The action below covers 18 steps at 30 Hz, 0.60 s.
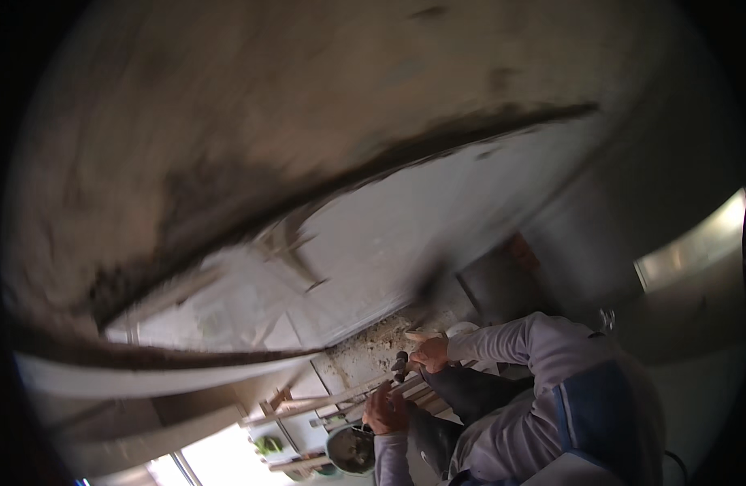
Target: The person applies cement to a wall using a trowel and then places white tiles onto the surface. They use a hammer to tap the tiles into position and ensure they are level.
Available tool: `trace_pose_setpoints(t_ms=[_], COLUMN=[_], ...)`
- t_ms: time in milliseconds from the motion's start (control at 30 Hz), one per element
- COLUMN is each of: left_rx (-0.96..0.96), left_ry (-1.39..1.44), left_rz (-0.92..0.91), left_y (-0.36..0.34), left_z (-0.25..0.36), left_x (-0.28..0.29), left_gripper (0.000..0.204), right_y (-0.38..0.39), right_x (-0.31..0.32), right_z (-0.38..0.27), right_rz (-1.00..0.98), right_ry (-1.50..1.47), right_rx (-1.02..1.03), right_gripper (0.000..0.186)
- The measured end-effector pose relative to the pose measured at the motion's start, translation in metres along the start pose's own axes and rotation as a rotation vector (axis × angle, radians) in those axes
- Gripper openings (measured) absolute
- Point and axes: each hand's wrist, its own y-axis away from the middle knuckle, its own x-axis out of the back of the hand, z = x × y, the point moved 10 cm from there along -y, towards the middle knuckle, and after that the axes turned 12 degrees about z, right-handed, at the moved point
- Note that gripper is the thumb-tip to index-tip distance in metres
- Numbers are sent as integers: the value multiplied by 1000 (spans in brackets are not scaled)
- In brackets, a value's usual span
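Note:
My right hand is closed round a stubby dark-headed tool, whose exact kind I cannot make out. A short tan piece shows beside its fingers; whether it belongs to the tool is unclear. Below it in the picture, my left hand is raised with its fingers apart and nothing visible in it. The left hand is close to the tool but does not appear to touch it. Both forearms are in pale grey sleeves, and my dark trouser legs show between them.
A round bucket with grey-brown contents stands near my left hand. Wooden rails run past it, beside a dirt-spattered strip. A rough brown plaster surface meets a smooth pale surface along a dark edge. A lit window is at right.

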Motion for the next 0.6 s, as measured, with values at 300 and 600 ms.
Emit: trace_pose_setpoints(t_ms=[300,600], left_rx=[-59,-797], left_ry=[118,-38], left_rz=[-333,-13], left_y=[-89,-160], left_z=[140,310], left_x=[52,123], left_gripper=[15,23], right_y=[184,214], right_x=[72,-10], right_z=[-21,28], right_rz=[77,440], right_ry=[-429,-726], right_rx=[-282,-670], right_gripper=[56,58])
